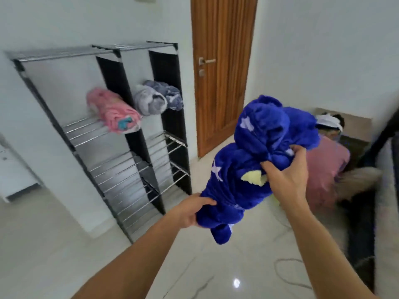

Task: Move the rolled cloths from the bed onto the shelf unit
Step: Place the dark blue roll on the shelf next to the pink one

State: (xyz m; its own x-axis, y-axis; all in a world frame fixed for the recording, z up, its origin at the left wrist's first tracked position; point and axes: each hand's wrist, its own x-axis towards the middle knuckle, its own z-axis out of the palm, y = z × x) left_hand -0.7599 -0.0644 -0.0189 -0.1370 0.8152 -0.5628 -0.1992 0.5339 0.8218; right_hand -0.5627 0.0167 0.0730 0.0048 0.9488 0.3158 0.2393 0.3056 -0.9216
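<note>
I hold a rolled blue fleece cloth (254, 160) with white stars and a yellow patch in front of me, above the floor. My left hand (191, 210) grips its lower end and my right hand (287, 171) grips its upper middle. The black shelf unit (121, 147) with metal rod shelves stands to the left against the wall. On its upper shelf lie a pink rolled cloth (113, 113), a grey-white rolled cloth (149, 100) and a blue-grey rolled cloth (170, 94). The lower shelves hold nothing.
A wooden door (222, 70) is shut behind the cloth. A person in pink (328, 160) crouches at the right beside the bed edge (386, 190). A cable (287, 268) lies on the glossy tile floor.
</note>
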